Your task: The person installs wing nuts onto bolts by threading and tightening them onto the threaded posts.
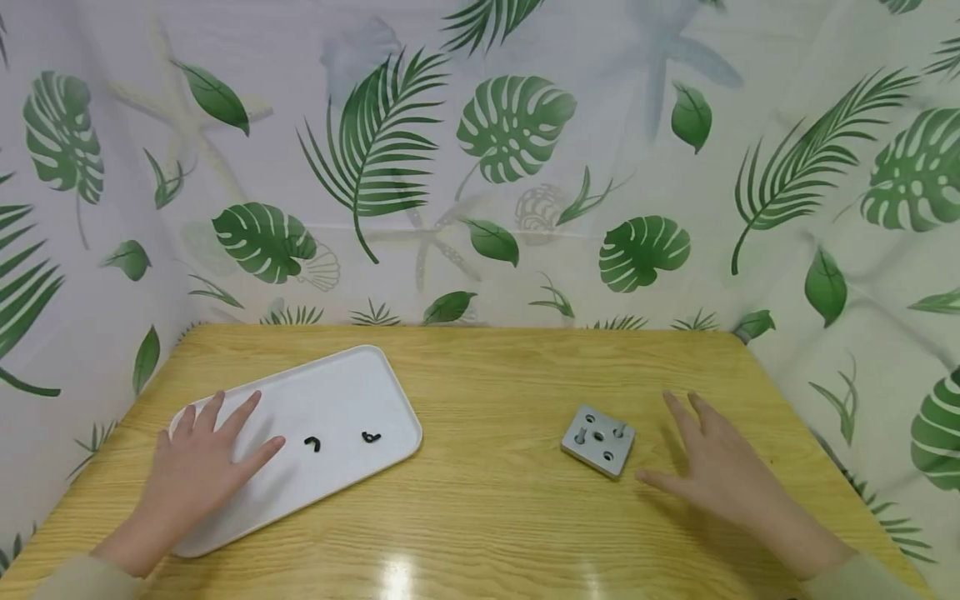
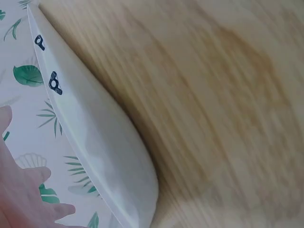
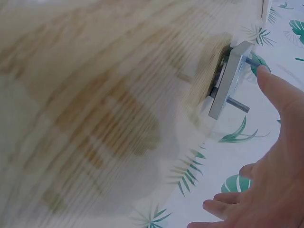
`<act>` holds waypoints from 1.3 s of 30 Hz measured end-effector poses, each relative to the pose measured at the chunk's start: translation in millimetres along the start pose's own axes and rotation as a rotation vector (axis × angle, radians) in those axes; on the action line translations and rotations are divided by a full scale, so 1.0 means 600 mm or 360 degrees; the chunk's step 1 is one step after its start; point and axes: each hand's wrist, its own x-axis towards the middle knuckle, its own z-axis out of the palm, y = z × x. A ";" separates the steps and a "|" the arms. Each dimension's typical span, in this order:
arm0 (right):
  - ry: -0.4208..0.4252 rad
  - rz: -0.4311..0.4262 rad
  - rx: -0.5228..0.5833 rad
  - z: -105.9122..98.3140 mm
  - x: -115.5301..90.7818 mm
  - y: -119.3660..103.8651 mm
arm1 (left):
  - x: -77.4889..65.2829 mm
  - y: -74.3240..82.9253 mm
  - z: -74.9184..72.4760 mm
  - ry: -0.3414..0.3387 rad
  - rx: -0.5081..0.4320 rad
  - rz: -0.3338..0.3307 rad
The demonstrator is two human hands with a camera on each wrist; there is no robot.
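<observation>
Two black wing nuts lie apart on a white tray (image 1: 330, 400), a left wing nut (image 1: 312, 444) and a right wing nut (image 1: 371, 437). My left hand (image 1: 197, 462) is over the tray's left part with its fingers spread, holding nothing. Farther right, a square grey metal plate (image 1: 597, 441) lies on the table; it has several round holes, and two threaded bolts (image 3: 238, 105) stand up from it. My right hand (image 1: 723, 467) is just right of this plate, fingers spread and nothing in them. In the right wrist view its thumb overlaps a bolt's tip.
The wooden table (image 1: 487, 517) bears the tray on the left and the plate on the right. A white cloth (image 1: 480, 192) printed with green leaves hangs behind the table and along both sides.
</observation>
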 end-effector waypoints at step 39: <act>-0.0150 -0.0004 0.0354 0.045 0.052 -0.051 | -0.061 0.048 -0.005 -0.0408 -0.0143 0.0039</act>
